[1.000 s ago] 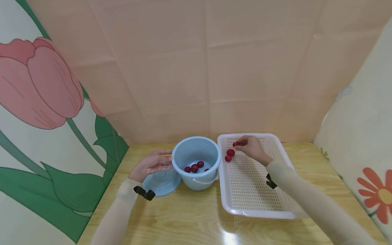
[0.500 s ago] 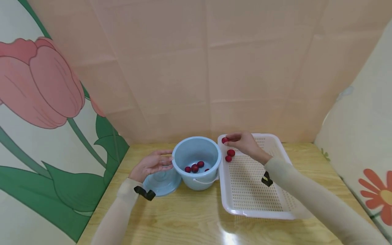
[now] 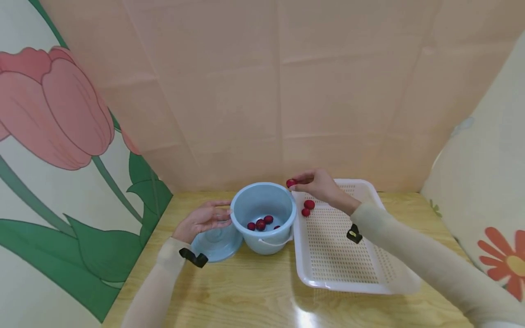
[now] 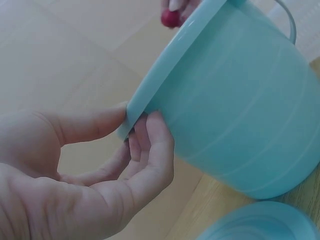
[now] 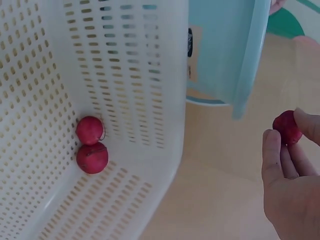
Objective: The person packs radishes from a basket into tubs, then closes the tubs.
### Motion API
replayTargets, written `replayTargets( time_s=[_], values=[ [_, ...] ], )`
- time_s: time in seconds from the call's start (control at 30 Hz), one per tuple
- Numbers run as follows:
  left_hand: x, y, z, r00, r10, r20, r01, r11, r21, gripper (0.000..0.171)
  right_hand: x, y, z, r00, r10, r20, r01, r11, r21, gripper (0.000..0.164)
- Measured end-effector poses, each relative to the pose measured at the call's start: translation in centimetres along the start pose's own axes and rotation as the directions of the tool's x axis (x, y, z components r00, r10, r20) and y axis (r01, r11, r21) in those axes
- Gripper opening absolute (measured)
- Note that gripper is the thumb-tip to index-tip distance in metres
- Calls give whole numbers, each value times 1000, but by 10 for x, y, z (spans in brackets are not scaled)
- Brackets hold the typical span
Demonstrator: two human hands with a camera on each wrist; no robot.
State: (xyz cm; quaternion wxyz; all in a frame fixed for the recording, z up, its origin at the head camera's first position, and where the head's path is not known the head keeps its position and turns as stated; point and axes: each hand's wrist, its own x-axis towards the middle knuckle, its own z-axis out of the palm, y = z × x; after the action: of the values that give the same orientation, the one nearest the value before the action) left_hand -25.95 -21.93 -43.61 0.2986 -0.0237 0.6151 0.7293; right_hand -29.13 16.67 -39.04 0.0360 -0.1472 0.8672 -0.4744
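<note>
My left hand (image 3: 203,222) pinches the rim of a light blue bucket (image 3: 264,247) between thumb and fingers, plain in the left wrist view. Inside the bucket lie several small round red radishes (image 3: 260,225). Between the fingertips of my right hand (image 3: 324,187) is another red radish (image 5: 287,127), held in the air just beyond the bucket's right rim and the basket's back left corner. Two radishes (image 5: 92,145) touch each other in the white perforated basket (image 3: 344,259), near its left wall; one has a thin root showing.
A light blue lid or shallow dish (image 3: 217,246) lies on the wooden table (image 3: 246,291), left of the bucket and partly under my left hand. The bucket's white handle (image 3: 274,244) hangs down its front. A beige cloth (image 3: 229,91) rises behind the table.
My right hand has carried its radish left and upward, out over the basket's back left corner toward the bucket. The left hand and the bucket have stayed in place.
</note>
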Motion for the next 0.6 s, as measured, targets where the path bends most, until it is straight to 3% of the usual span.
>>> replayTargets(
  time_s=[0.37,0.6],
  values=[
    [1,1,4,1000,4,31,-3,1000,-25,62,1,-22,11,999,11,49,-10,1000,-19,37],
    [2,1,1,1000,-1,-3,1,1000,4,60,8,-35,27,995,-5,97,6,1000,-6,34]
  ],
)
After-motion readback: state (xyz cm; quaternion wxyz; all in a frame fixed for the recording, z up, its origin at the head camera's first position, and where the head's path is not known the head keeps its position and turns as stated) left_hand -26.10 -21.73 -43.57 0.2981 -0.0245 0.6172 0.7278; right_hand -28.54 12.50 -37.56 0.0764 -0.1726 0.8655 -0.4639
